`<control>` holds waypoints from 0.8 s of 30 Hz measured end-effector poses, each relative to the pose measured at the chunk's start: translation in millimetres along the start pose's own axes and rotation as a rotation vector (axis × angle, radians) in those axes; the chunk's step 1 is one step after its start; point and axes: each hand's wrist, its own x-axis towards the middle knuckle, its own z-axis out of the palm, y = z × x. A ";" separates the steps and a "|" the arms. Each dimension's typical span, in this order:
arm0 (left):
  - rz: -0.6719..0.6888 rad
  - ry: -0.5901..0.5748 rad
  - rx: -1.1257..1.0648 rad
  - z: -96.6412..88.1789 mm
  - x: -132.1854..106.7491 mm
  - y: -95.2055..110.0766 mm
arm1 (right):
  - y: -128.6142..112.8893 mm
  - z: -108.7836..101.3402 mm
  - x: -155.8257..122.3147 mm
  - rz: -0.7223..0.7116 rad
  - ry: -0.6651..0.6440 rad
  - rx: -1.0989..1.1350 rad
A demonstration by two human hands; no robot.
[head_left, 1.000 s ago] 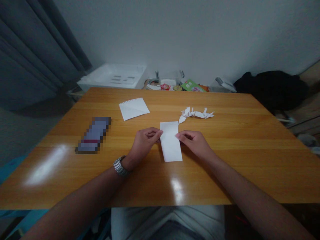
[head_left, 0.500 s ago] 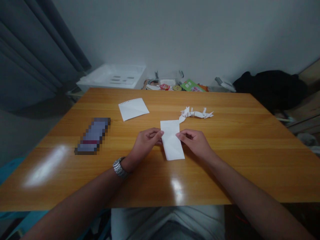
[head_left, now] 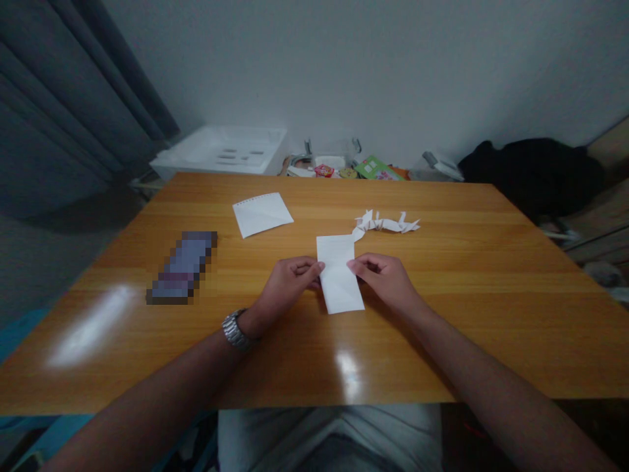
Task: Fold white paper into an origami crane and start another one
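Note:
A white rectangle of folded paper (head_left: 339, 275) is held just over the table, its long sides running away from me. My left hand (head_left: 293, 282) pinches its left edge, thumb on top and fingers curled beneath. On the opposite edge, my right hand (head_left: 386, 278) grips the paper the same way. Beyond the paper's upper right corner lies a folded white paper figure (head_left: 386, 224) with several pointed parts; one end of it comes close to that corner, and I cannot tell whether they touch. The fingertips under the paper are hidden.
A loose white sheet with a perforated edge (head_left: 263, 215) lies at the back left of the wooden table (head_left: 466, 282). A pixelated phone-like object (head_left: 181, 267) rests at left. Behind the table stand a white plastic tray (head_left: 221, 147) and small packets (head_left: 324, 170).
Both hands have shifted the paper very slightly to the right. The loose sheet and the folded figure have stayed in place.

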 end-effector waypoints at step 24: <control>0.155 -0.053 0.276 -0.2 -3.1 7.7 | -7.2 1.4 -0.4 -0.035 0.115 0.067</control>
